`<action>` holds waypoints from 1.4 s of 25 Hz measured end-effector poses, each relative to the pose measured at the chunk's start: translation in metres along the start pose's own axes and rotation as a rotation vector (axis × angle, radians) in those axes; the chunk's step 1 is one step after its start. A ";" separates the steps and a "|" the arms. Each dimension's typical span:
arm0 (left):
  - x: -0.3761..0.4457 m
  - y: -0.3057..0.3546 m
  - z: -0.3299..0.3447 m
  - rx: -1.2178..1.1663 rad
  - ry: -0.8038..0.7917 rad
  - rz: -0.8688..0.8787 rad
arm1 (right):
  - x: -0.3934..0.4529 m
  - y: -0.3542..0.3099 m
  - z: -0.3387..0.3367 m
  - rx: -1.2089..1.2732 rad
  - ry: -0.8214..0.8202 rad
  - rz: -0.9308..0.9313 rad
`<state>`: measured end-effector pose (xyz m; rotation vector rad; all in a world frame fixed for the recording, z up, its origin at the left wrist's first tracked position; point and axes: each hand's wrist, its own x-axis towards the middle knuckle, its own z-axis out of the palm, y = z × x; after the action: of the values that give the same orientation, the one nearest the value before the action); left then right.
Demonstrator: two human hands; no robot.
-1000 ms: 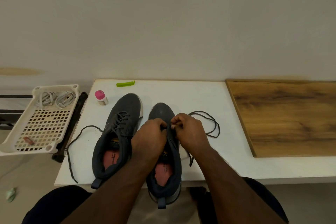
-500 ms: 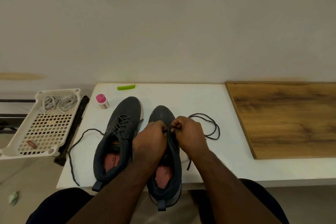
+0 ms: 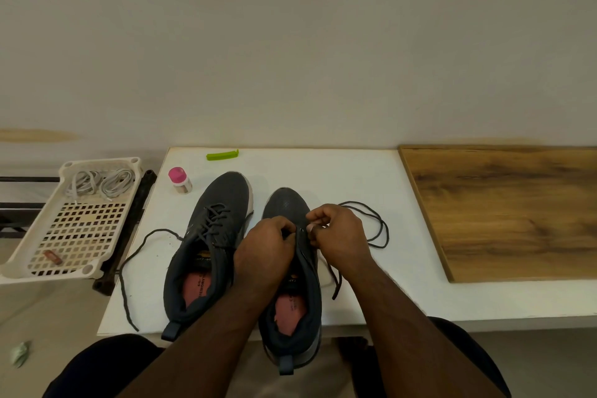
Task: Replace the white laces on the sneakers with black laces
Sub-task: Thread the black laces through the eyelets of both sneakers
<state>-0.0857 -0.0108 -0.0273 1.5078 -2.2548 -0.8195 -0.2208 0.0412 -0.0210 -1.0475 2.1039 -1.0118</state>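
Both hands, the left hand (image 3: 268,244) and right hand (image 3: 339,233), had edged apart, apparently pinching the black lace (image 3: 371,223) through the right sneaker (image 3: 290,207).

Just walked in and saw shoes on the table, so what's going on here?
A person is relacing dark sneakers. Both hands, left hand and right hand, pinch a black lace at the eyelets of the right sneaker. The left sneaker already carries a black lace. The white laces lie in the tray.
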 end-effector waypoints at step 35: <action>0.009 0.001 0.003 0.227 -0.053 0.064 | -0.004 -0.001 0.002 -0.189 -0.059 -0.074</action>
<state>-0.0917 -0.0181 -0.0298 1.5147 -2.4917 -0.6085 -0.2167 0.0431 -0.0205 -1.2406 2.1579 -0.8174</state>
